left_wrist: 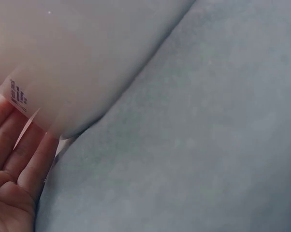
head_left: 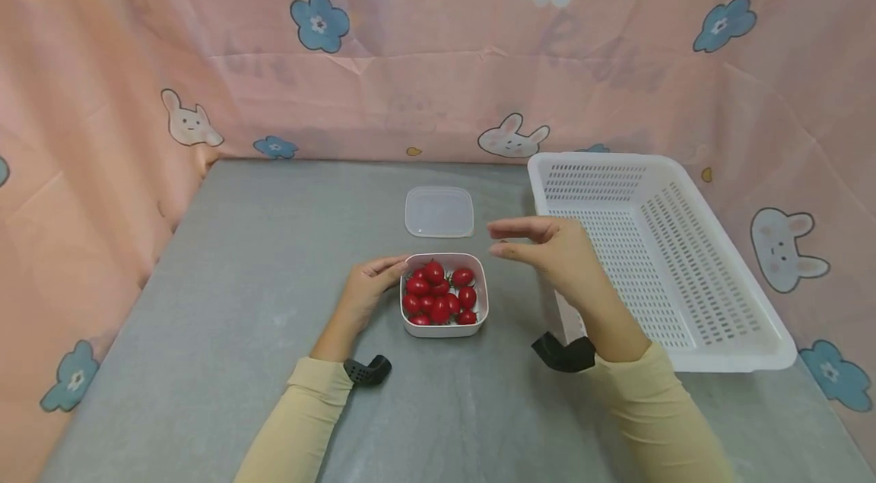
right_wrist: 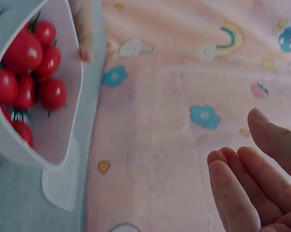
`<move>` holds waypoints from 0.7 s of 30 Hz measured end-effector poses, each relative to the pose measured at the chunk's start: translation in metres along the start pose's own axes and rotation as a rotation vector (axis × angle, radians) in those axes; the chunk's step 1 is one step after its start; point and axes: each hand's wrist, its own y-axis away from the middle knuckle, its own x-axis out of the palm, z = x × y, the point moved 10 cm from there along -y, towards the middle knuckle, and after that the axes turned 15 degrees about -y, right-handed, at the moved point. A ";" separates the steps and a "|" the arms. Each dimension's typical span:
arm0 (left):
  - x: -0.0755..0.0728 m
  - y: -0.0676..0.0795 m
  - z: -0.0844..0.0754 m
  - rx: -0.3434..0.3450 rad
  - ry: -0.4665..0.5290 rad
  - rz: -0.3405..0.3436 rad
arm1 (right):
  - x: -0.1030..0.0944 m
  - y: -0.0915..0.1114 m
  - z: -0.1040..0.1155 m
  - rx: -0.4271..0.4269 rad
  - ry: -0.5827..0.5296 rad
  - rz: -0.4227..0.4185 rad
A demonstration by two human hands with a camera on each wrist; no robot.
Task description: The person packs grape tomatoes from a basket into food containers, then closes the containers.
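A small white plastic box (head_left: 445, 332) of red cherry tomatoes (head_left: 440, 308) stands uncovered on the grey table. My left hand (head_left: 364, 289) rests its fingers against the outside of the box at the back left corner; the left wrist view shows those fingers (left_wrist: 36, 154) extended along the pale wall. Raised to the right of the box is my right hand (head_left: 547, 243), thumb and fingers apart, nothing between them. The right wrist view has the tomatoes (right_wrist: 27, 92) well to the side of this hand (right_wrist: 256, 188). Behind the box lies a flat translucent lid (head_left: 439, 212).
A large white perforated basket (head_left: 739, 270) stands on the table's right side, partly behind my right forearm. Its slotted floor shows. A pink cloth (head_left: 424, 49) printed with rabbits and flowers hangs along the back and sides of the table (head_left: 274, 239).
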 end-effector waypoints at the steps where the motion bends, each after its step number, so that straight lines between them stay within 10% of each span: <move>1: 0.000 0.000 0.000 0.000 0.005 -0.002 | -0.006 -0.001 0.000 0.000 0.008 -0.009; 13: -0.001 -0.001 0.001 -0.009 -0.005 0.003 | -0.071 -0.007 -0.012 0.032 0.141 -0.129; 21: 0.000 -0.001 0.003 -0.013 -0.034 0.011 | -0.098 -0.025 -0.035 0.050 0.123 -0.056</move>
